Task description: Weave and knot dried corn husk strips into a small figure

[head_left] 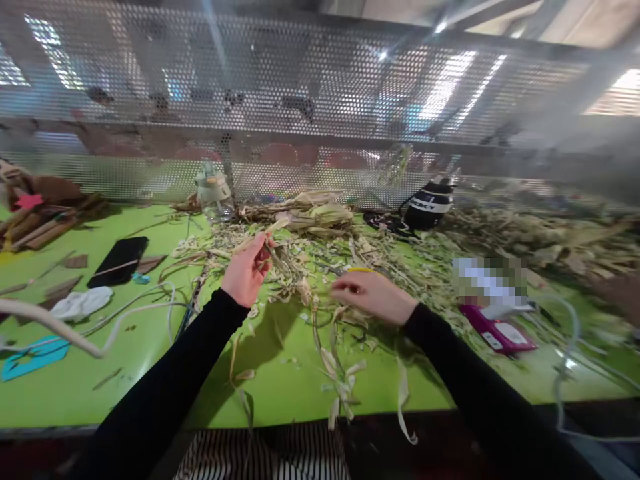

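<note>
My left hand (247, 272) is raised over the green table (150, 373), fingers pinched on a strip of dried corn husk (280, 257) that trails to the right. My right hand (373, 295) hovers lower over the husk scraps (340, 373), fingers curled; something yellow (361, 270) shows at its far edge, and motion blur hides what it holds. Both arms wear black sleeves. A pile of whole dried husks (310, 213) lies just beyond the hands.
A perforated metal screen (320, 100) walls off the back. A black phone (119, 260), white cloth (80, 303) and white cable (100, 333) lie left. A glass jar (215, 195) and black bottle (427, 207) stand at the back. A pink pack (495, 330) lies right.
</note>
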Tool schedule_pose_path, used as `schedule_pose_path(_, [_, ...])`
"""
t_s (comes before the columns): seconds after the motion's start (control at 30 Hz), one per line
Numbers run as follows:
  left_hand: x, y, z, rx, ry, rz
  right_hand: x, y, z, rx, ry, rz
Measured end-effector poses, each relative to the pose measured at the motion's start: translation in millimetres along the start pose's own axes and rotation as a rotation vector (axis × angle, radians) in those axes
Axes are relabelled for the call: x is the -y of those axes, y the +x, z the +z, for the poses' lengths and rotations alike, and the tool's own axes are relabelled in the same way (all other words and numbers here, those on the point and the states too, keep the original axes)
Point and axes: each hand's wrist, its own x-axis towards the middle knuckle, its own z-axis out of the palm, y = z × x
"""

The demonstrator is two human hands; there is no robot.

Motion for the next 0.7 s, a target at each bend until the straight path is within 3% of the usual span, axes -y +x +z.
schedule_pose_path(0.03, [2, -2, 1.0, 0.010, 0.020, -0.029, -10, 1, -6, -0.062, -0.158, 0.160])
schedule_pose_path(0.1, [7, -7, 3.2, 0.045, 0.054, -0.075, -29, 7, -10, -0.052, -0.247, 0.309])
schedule_pose_path(0.2, [13, -13, 5.7, 0.096, 0.084, -0.110, -50, 16, -1, 0.023, -0.285, 0.362])
schedule_pose_path(0.33, [17, -14, 5.5, 0.106, 0.110, -0.132, -54, 23, 3, 0.060, -0.333, 0.351])
schedule_pose_path(0.4, [19, -12, 4.6, 0.095, 0.113, -0.144, -51, 22, -13, 0.040, -0.377, 0.329])
schedule_pose_path(0.6, [21, -9, 2.9, 0.128, 0.091, -0.140, -45, 6, -93, -0.067, -0.456, 0.275])
schedule_pose_path(0.7, [20, -9, 3.5, 0.120, 0.075, -0.102, -42, -3, -99, -0.033, -0.359, 0.235])
